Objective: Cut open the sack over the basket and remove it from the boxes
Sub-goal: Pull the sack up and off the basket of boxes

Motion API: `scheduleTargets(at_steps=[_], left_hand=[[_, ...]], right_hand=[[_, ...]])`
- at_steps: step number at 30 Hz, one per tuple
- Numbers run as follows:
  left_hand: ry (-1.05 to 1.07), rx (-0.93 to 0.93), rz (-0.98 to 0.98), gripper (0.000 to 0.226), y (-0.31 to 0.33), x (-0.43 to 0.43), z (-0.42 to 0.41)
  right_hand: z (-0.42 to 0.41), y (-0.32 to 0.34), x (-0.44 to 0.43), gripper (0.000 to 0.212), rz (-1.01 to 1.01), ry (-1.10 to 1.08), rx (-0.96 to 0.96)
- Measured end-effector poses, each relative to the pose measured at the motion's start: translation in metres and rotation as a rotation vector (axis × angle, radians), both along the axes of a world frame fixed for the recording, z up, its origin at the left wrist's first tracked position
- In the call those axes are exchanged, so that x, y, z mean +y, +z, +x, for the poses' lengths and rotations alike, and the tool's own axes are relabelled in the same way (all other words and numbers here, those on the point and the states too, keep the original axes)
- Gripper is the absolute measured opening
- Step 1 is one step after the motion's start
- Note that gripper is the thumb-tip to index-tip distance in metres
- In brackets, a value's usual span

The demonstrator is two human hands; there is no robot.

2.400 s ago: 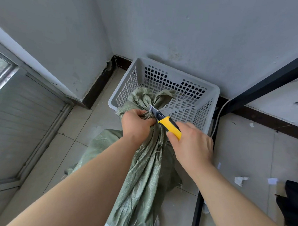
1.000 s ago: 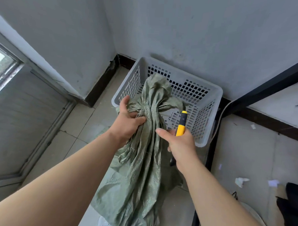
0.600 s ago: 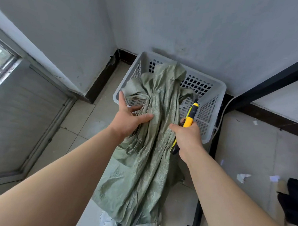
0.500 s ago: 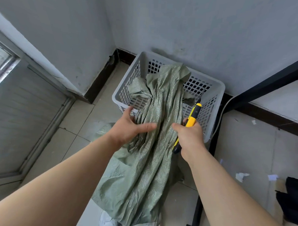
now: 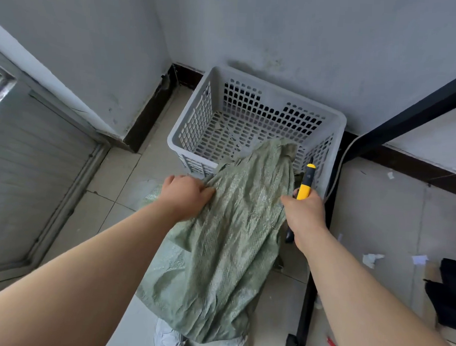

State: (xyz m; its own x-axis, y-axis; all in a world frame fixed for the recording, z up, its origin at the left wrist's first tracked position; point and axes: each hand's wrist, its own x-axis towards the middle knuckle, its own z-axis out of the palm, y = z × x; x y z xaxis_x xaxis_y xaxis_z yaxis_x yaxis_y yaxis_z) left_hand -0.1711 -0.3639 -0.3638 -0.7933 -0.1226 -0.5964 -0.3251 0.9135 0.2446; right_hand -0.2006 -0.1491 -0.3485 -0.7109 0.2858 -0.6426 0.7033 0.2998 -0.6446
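Observer: Sacks, one. The green woven sack (image 5: 232, 238) has its top end draped over the near rim of the basket (image 5: 261, 94). The rest hangs toward the person, between the two forearms.

Checker: Baskets?

Observer: One, grey perforated plastic. It stands on the floor (image 5: 122, 173) in the corner where two walls meet.

Checker: Hands, count and state.

Observer: Two, bare. The left hand (image 5: 186, 194) has its fingers curled into a fold at the sack's left edge and grips it. The right hand (image 5: 305, 212) is wrapped round the handle of a utility knife (image 5: 305, 185), thumb stretched toward the sack's right edge.

Checker: Knives?

Observer: One, yellow and black, tip pointing up toward the basket's near right wall. Blade out or in: cannot tell.

Checker: Anything else on the floor?

Observer: Pale paper scraps (image 5: 372, 259), at least three, toward the floor's right edge, well apart from the sack. One black frame leg (image 5: 305, 294) just right of the sack. One white cable (image 5: 339, 162) beside the basket's right side. One dark object (image 5: 452, 287) at the far right, not identifiable. One pale shoe (image 5: 167, 335) under the sack's lower end.
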Motion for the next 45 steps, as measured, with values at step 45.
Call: scheduleTargets(at_steps=[45], left_hand=[[0.616, 0.092, 0.426, 0.066, -0.015, -0.008, 0.003]], right_hand=[[0.019, -0.017, 0.006, 0.018, -0.039, 0.138, 0.069]])
